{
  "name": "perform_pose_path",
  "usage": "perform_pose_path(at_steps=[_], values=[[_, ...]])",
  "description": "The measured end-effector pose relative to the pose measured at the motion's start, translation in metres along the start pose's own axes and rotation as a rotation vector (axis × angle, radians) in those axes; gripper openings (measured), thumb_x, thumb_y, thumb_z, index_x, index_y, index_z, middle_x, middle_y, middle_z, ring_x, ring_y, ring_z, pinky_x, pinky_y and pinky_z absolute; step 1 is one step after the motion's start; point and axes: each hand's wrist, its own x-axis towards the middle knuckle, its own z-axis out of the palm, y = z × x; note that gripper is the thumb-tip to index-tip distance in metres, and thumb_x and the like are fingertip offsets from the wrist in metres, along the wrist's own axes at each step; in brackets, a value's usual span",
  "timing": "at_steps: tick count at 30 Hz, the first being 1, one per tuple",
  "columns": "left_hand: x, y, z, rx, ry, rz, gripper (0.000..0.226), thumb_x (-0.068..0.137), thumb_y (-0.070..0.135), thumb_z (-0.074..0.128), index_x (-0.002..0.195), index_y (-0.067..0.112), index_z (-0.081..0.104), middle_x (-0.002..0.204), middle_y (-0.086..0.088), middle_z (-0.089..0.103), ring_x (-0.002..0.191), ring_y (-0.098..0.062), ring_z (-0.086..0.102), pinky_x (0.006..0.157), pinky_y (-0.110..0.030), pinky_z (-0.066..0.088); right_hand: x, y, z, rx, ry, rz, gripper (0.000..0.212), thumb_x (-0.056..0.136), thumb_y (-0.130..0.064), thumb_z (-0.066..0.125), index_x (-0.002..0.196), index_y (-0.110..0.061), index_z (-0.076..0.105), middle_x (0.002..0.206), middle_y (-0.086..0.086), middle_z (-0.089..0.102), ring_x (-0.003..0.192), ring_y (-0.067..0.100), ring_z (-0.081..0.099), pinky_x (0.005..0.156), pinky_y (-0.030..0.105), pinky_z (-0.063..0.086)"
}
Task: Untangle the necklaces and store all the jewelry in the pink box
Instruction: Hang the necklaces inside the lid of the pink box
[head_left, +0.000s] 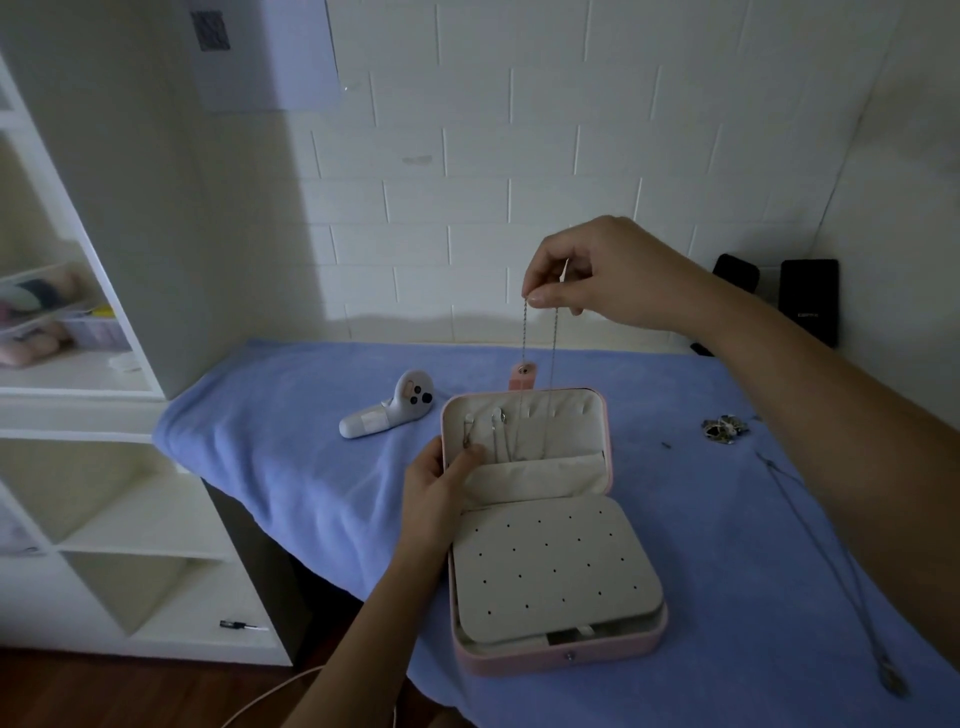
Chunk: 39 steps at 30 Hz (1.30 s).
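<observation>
Right hand (587, 275) pinches a necklace (524, 332), two strands hanging into the raised lid of the pink box (519, 662) near the bench's (311, 415) front edge. Left hand (441, 483) grips the lid's left side. Best lowered slowly — loop over a free hook — slack tucked into the pocket.

The scene is dim with a cool bluish cast; the tiled wall (519, 156) at upper middle is brightest, and a broad soft shadow darkens it on the left beside the shelf unit (78, 410). The wide lens bows straight lines near the edges, and the necklace (826, 566) lying at the right edge is smeared and faint.
</observation>
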Motion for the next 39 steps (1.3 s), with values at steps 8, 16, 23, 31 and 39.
perform_pose_path(at_steps=[8,16,23,31,39], values=[[0.000,0.001,0.001,0.022,0.010,0.000,0.019,0.088,0.015,0.060,0.072,0.008,0.055,0.068,-0.009,0.055,0.066,-0.019,0.053,0.060,-0.029,0.045,-0.015,0.016,0.034,0.009,-0.013,-0.009,0.006,0.082,-0.014,0.073,0.084,-0.019,0.072,0.080,-0.008,0.070,0.072,0.007,0.061,0.068,0.016,0.047],[0.001,0.000,0.002,0.040,0.022,-0.005,0.019,0.088,0.015,0.061,0.071,0.010,0.056,0.066,-0.004,0.057,0.063,-0.013,0.054,0.057,-0.023,0.046,-0.033,0.040,0.075,0.005,0.074,-0.099,0.006,0.078,-0.011,0.075,0.083,-0.014,0.076,0.080,-0.004,0.067,0.073,0.006,0.060,0.067,0.012,0.043],[0.001,-0.001,0.001,0.029,0.011,-0.007,0.017,0.088,0.015,0.060,0.074,0.006,0.056,0.069,-0.009,0.056,0.065,-0.016,0.052,0.058,-0.025,0.044,-0.039,0.058,0.105,-0.052,0.210,-0.138,0.007,0.076,-0.011,0.076,0.082,-0.010,0.073,0.079,0.002,0.070,0.068,0.010,0.063,0.069,0.030,0.052],[0.001,-0.001,0.002,0.056,0.004,0.026,0.021,0.089,0.014,0.059,0.069,0.009,0.052,0.065,-0.006,0.052,0.060,-0.011,0.050,0.054,-0.020,0.043,-0.045,0.062,0.120,-0.236,0.411,-0.327,0.016,0.085,-0.022,0.063,0.082,-0.010,0.073,0.083,0.001,0.066,0.074,0.014,0.065,0.059,0.029,0.053],[0.001,-0.001,0.002,0.044,0.003,0.037,0.022,0.089,0.012,0.060,0.068,0.010,0.054,0.060,0.001,0.055,0.056,-0.005,0.053,0.051,-0.016,0.044,-0.045,0.070,0.120,-0.312,0.506,-0.417,0.019,0.086,-0.023,0.063,0.083,-0.008,0.075,0.076,0.004,0.061,0.068,0.014,0.060,0.059,0.023,0.050]])
